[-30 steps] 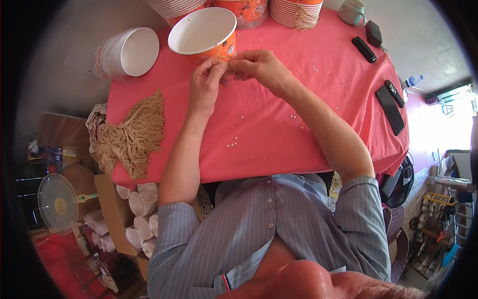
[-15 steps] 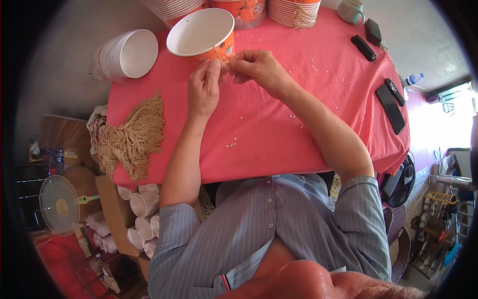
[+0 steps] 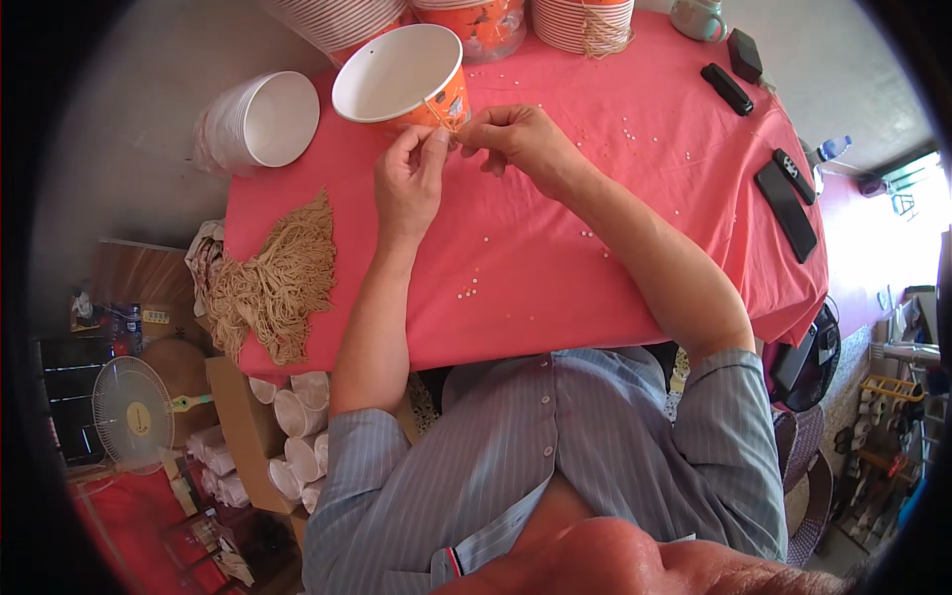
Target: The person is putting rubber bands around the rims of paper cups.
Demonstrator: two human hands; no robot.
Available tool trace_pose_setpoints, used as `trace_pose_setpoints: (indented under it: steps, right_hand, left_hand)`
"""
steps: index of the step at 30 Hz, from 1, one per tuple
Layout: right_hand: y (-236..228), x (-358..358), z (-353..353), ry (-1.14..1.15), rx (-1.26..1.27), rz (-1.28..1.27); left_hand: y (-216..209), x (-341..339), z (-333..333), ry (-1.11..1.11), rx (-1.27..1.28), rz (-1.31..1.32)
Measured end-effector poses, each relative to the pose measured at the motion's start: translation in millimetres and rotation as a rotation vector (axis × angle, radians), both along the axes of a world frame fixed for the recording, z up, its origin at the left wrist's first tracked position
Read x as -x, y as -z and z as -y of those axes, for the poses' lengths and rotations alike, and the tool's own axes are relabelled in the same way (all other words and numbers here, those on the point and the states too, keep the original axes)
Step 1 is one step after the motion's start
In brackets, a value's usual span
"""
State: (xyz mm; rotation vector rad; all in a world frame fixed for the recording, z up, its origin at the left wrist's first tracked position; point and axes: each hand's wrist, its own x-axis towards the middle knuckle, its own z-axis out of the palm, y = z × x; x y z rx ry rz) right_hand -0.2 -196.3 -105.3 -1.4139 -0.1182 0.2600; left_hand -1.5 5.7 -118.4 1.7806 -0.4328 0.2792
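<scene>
A large orange paper bucket [image 3: 397, 79] with a white inside stands on the pink-covered table, its open mouth tilted toward me. From a spot by its rim hangs a thin tan cord [image 3: 441, 111]. My left hand [image 3: 412, 178] pinches the cord between thumb and forefinger just in front of the bucket. Close beside it, my right hand [image 3: 511, 141] pinches the same cord, with its fingers curled. The fingertips of both hands nearly meet; the exact loop or knot between them is too small to make out.
A heap of tan cords [image 3: 278, 278] lies at the table's left edge. Nested white tubs [image 3: 283, 119] lie at the far left; stacked buckets [image 3: 585, 28] stand at the back. A mug [image 3: 698, 20], black phone [image 3: 785, 210] and stapler-like black object [image 3: 727, 89] lie right.
Both hands stay together at the cord, with small shifts of the fingers. The right fingers have curled slightly. The whole view has shifted a little, so the table appears slightly lower and further right.
</scene>
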Motion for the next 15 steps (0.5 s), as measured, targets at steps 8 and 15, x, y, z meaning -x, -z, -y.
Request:
trace_pose_setpoints:
  steps: [8,15]
  right_hand:
    - [2,-1,-1,0.001,0.045,-0.007]
    - [6,-2,-2,0.012,0.09,0.048]
  left_hand:
    - [-6,6,3,-0.044,-0.108,0.027]
    - [1,-1,0,-0.028,-0.136,0.033]
